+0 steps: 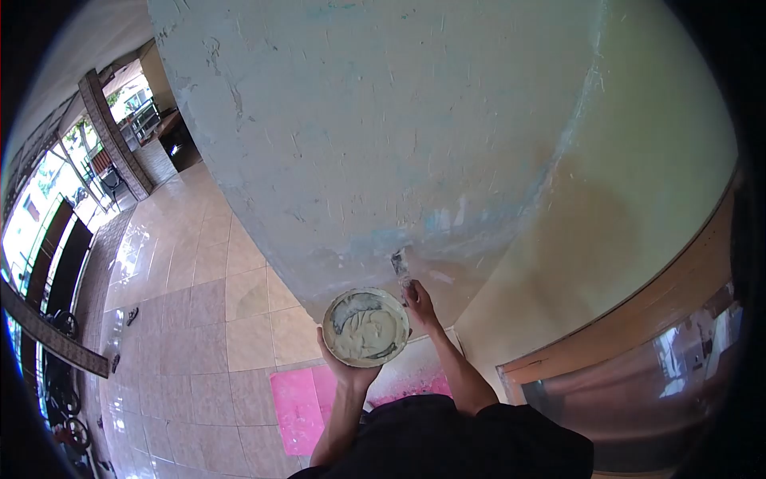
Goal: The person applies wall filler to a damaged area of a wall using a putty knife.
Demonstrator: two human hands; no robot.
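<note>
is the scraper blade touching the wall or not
Touching. In the head view the right hand holds the putty knife with its blade tip laid flat against the wall, no gap visible. The left hand holds the bowl of putty.

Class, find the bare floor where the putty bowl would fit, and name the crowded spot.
Bare tiled floor lies left of the pink sheet. Crowded: the left hand holds the bowl beside the right hand with its scraper at the wall.
</note>
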